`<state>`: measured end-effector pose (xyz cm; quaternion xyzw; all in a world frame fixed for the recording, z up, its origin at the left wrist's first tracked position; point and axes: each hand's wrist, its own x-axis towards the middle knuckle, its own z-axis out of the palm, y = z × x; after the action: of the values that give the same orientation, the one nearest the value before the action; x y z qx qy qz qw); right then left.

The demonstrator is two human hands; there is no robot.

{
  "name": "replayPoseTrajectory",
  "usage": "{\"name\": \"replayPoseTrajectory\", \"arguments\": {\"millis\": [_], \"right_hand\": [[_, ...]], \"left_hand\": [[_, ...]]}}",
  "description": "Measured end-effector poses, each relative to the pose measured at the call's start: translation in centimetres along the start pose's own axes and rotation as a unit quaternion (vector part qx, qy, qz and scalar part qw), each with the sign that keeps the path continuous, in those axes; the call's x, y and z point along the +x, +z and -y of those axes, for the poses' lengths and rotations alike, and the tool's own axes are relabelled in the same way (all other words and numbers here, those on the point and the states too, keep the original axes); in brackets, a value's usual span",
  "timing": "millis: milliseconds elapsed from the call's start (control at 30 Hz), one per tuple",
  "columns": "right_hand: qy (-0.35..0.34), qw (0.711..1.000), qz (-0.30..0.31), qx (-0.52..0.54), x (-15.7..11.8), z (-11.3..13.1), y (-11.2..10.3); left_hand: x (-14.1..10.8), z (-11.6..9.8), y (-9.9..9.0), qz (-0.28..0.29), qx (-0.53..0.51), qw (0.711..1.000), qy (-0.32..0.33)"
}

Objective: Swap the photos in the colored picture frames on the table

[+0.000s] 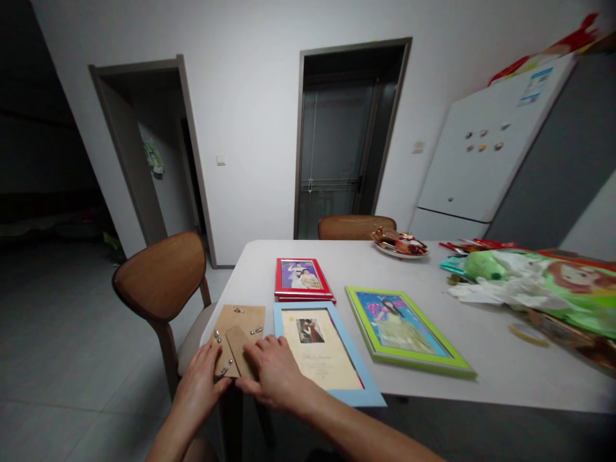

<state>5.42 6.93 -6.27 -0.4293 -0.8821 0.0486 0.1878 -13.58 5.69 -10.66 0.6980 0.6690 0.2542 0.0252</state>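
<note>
A brown frame backing board (246,316), with metal clips and a fold-out stand, lies at the table's front left corner. Gripping its left edge is my left hand (201,380), thumb at the near edge. My right hand (275,371) closes on its near right side, fingers over the stand and thumb at the near edge. Just right of it rests a light blue frame (344,333) around a cream sheet with a small photo; my right forearm crosses its lower part. Behind sit stacked red picture frames (304,296). Farther right lies a lime green picture frame (409,364).
The white table (332,256) holds a plate of wrapped items (399,244) at the back. Crumpled packaging (520,276) and a tape roll (527,335) lie on the right. Wooden chairs stand left (166,276) and behind (356,226). A fridge (481,154) stands at back right.
</note>
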Motion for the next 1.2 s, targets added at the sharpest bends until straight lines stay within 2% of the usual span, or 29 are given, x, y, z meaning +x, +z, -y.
{"name": "replayPoseTrajectory", "arguments": {"millis": [100,167,267,333,433,533,667,833,1200], "right_hand": [[0.023,1.000,-0.010,0.017,0.6,1.1,0.7],[0.029,0.998,-0.030,0.056,0.7,1.0,0.4],[0.024,0.991,-0.069,0.113,-0.2,-0.1,-1.1],[0.020,0.987,-0.086,0.135,-1.4,-1.3,-2.5],[0.017,0.984,-0.094,0.154,-4.0,-3.8,-4.6],[0.031,0.985,-0.080,0.149,-6.8,-6.4,-6.1],[0.055,0.990,-0.061,0.115,-9.3,-9.0,-6.6],[0.069,0.993,-0.061,0.077,-9.9,-10.1,-5.6],[0.086,0.995,-0.050,0.033,-9.8,-9.5,-5.5]], "left_hand": [[0.3,0.4,0.0,-0.031,-0.024,0.999,0.007],[0.3,-0.2,-0.5,-0.056,-0.044,0.997,0.015],[0.3,-2.1,-1.4,-0.090,-0.074,0.993,0.037],[0.1,-4.1,-2.0,-0.092,-0.095,0.989,0.060],[-0.4,-7.6,-1.9,-0.056,-0.128,0.986,0.093],[-0.8,-10.8,-0.9,0.002,-0.148,0.981,0.123],[-0.8,-13.4,0.7,0.068,-0.149,0.975,0.153],[-0.5,-14.1,1.5,0.099,-0.132,0.975,0.149],[-0.4,-13.9,1.1,0.109,-0.105,0.976,0.158]]}}
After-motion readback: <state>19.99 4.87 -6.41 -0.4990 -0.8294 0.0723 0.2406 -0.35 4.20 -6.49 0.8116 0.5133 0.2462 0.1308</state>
